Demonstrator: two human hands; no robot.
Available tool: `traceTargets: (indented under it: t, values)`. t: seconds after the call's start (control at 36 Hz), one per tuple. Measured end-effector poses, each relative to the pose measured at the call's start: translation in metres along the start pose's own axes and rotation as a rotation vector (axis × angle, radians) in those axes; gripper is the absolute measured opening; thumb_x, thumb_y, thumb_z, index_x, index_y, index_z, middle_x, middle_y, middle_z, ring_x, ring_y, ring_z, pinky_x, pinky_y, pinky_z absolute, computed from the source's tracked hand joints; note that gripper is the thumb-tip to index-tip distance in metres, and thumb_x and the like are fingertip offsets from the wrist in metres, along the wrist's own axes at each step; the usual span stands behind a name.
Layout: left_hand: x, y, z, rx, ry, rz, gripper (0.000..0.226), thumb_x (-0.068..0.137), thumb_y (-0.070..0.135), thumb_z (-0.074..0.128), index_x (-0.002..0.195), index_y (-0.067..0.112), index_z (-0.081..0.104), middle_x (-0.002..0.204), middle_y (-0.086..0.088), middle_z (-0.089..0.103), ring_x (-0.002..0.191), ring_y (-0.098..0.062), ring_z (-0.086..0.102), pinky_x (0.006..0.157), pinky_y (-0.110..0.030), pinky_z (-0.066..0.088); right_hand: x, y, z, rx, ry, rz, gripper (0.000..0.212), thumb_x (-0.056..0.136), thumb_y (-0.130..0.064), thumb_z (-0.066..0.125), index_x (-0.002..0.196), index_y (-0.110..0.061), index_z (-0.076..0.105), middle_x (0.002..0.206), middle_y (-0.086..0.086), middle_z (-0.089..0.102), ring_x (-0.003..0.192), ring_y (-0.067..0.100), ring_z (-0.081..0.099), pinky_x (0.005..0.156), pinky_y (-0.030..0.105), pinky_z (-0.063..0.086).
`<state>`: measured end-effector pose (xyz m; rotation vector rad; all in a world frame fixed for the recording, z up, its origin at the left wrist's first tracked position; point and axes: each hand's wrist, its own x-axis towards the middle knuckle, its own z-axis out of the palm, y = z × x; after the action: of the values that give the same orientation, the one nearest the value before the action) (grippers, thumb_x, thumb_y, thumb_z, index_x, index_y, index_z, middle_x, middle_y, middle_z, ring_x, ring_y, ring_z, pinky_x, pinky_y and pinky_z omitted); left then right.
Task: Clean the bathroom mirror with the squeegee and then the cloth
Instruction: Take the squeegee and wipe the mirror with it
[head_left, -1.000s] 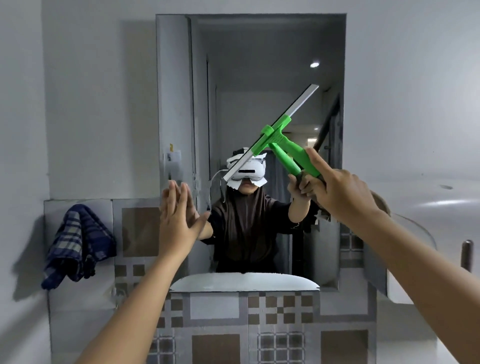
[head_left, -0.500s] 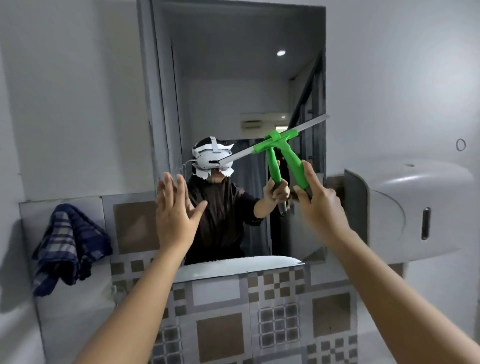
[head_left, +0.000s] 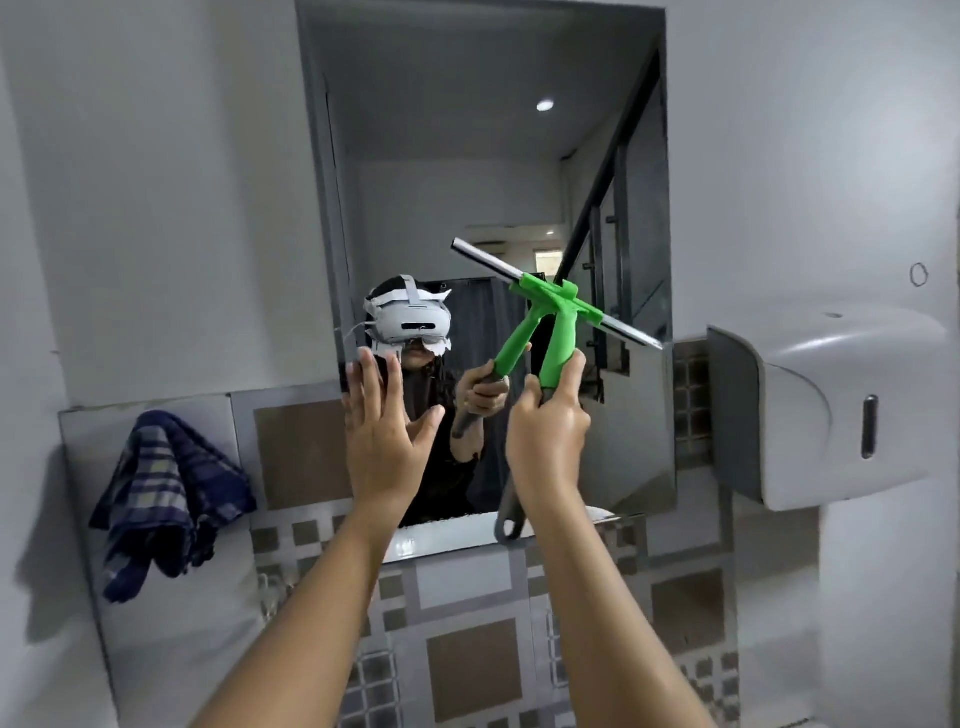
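The bathroom mirror (head_left: 467, 171) hangs on the wall straight ahead and reflects a person with a headset. My right hand (head_left: 545, 436) grips the green handle of the squeegee (head_left: 558, 332). Its silver blade lies against the right half of the glass, slanting down to the right. My left hand (head_left: 382, 431) is open with fingers spread, its palm at the mirror's lower left corner. A blue checked cloth (head_left: 166, 499) hangs on the tiled wall to the left, apart from both hands.
A white wall-mounted dispenser (head_left: 831, 405) juts out just right of the mirror. Patterned grey and brown tiles (head_left: 467, 644) cover the wall below. A white basin rim shows in the reflection along the mirror's bottom edge.
The squeegee blade has swung from rising to the right to slanting down to the right, and has come lower on the glass. My left hand stays at the lower left of the mirror.
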<state>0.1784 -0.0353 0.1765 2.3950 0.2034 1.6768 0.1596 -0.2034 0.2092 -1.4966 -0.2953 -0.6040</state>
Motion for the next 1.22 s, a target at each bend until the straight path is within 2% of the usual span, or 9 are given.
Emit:
traceTargets:
  t: [0.14, 0.25, 0.33, 0.44, 0.58, 0.75, 0.92, 1.08, 1.22]
  values:
    - [-0.011, -0.015, 0.001, 0.031, -0.043, 0.072, 0.083, 0.086, 0.042, 0.060, 0.149, 0.014, 0.013, 0.156, -0.008, 0.000, 0.145, -0.026, 0.000, 0.117, -0.039, 0.004, -0.014, -0.014, 0.023, 0.012, -0.021, -0.010, 0.058, 0.098, -0.021, 0.039, 0.148, -0.026, 0.010, 0.071, -0.005, 0.043, 0.073, 0.019, 0.049, 0.069, 0.028, 0.039]
    - [-0.017, -0.014, -0.006, -0.006, -0.044, 0.115, 0.072, 0.093, 0.057, 0.019, 0.147, 0.008, 0.018, 0.155, -0.012, 0.007, 0.144, -0.030, 0.004, 0.117, -0.046, 0.012, -0.030, -0.020, 0.040, -0.080, -0.085, -0.037, 0.059, 0.098, -0.026, 0.038, 0.147, -0.029, 0.006, 0.074, 0.001, 0.053, 0.072, 0.023, 0.059, 0.066, 0.033, 0.049]
    - [-0.021, -0.010, -0.011, -0.043, -0.056, 0.125, 0.088, 0.086, 0.065, -0.010, 0.147, 0.008, 0.019, 0.155, -0.011, 0.005, 0.144, -0.028, 0.001, 0.118, -0.042, 0.007, -0.039, -0.020, 0.049, -0.171, -0.118, -0.079, 0.059, 0.098, -0.030, 0.036, 0.147, -0.031, 0.003, 0.082, 0.010, 0.059, 0.074, 0.027, 0.062, 0.067, 0.040, 0.054]
    - [-0.025, -0.018, -0.007, -0.035, -0.075, 0.107, 0.070, 0.090, 0.051, 0.021, 0.148, 0.010, 0.018, 0.156, -0.010, 0.004, 0.145, -0.024, -0.003, 0.118, -0.042, 0.010, -0.039, -0.015, 0.046, -0.256, -0.122, -0.118, 0.060, 0.098, -0.035, 0.036, 0.147, -0.033, 0.002, 0.086, 0.015, 0.059, 0.078, 0.032, 0.062, 0.069, 0.044, 0.054]
    - [-0.037, -0.021, 0.004, -0.002, -0.071, 0.053, 0.078, 0.088, 0.037, 0.056, 0.149, 0.014, 0.013, 0.157, -0.008, 0.000, 0.145, -0.022, -0.005, 0.118, -0.040, 0.009, -0.038, -0.006, 0.035, -0.425, -0.150, -0.228, 0.058, 0.099, -0.033, 0.034, 0.147, -0.032, 0.002, 0.061, -0.006, 0.031, 0.068, 0.023, 0.048, 0.062, 0.034, 0.044]
    - [-0.056, -0.017, 0.008, 0.021, -0.081, -0.001, 0.080, 0.090, 0.037, 0.056, 0.149, 0.016, 0.006, 0.157, -0.005, -0.008, 0.145, -0.021, -0.008, 0.118, -0.036, 0.005, -0.036, 0.008, 0.025, -0.569, -0.193, -0.337, 0.059, 0.099, -0.029, 0.034, 0.148, -0.028, 0.002, 0.070, 0.000, 0.044, 0.065, 0.021, 0.045, 0.057, 0.030, 0.035]
    - [-0.067, -0.013, 0.013, 0.034, -0.075, -0.056, 0.078, 0.092, 0.039, 0.054, 0.149, 0.016, 0.006, 0.157, -0.006, -0.007, 0.145, -0.019, -0.010, 0.117, -0.033, 0.000, -0.026, 0.015, 0.010, -0.634, -0.220, -0.431, 0.058, 0.099, -0.028, 0.035, 0.148, -0.025, 0.004, 0.070, 0.006, 0.049, 0.068, 0.031, 0.061, 0.053, 0.030, 0.036]
    - [-0.079, -0.010, 0.024, 0.016, -0.024, -0.128, 0.081, 0.089, 0.038, 0.059, 0.149, 0.015, 0.010, 0.157, -0.010, 0.000, 0.145, -0.021, -0.004, 0.117, -0.041, 0.016, -0.009, 0.028, -0.001, -0.693, -0.232, -0.537, 0.062, 0.097, -0.019, 0.040, 0.148, -0.023, 0.006, 0.069, 0.010, 0.058, 0.050, 0.023, 0.049, 0.045, 0.027, 0.034]
    - [-0.096, -0.009, 0.031, 0.001, -0.018, -0.165, 0.082, 0.089, 0.039, 0.058, 0.149, 0.016, 0.007, 0.157, -0.007, -0.006, 0.145, -0.021, -0.008, 0.117, -0.040, 0.015, 0.000, 0.030, -0.013, -0.656, -0.304, -0.616, 0.061, 0.096, -0.016, 0.042, 0.148, -0.022, 0.011, 0.100, 0.020, 0.066, 0.062, 0.033, 0.062, 0.049, 0.032, 0.041]
